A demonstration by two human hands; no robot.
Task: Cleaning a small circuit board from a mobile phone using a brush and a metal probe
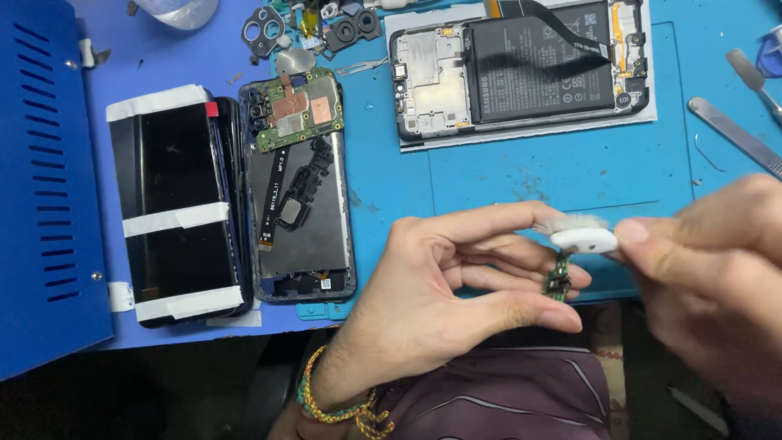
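Dark cloth with thin pale stripes (505, 399) is seen lowest down, at the near edge, and a green and yellow braided band (338, 407) is worn on the wrist beside it. Far to the left, a blue metal box with slots (41, 187) is set on the blue worktop (570, 171). Next to it, a black phone screen (175, 204) is laid flat, and three strips of white tape are stuck across it. Just beside that, an open phone body (301, 183) is laid with a green board at its top end. Small black camera parts (314, 28) are scattered above it. Further right, a second open phone (521, 69) with a big black battery is laid on a white sheet. Lower down, a tiny green circuit board (559, 277) is pinched in the grip of the left hand (440, 301), between the fingertips, above the near edge of the worktop. A small white brush (582, 236) is clenched in the right hand (717, 269), and it is held against the top of the little board. Two metal tools (745, 122) are laid at the far right.
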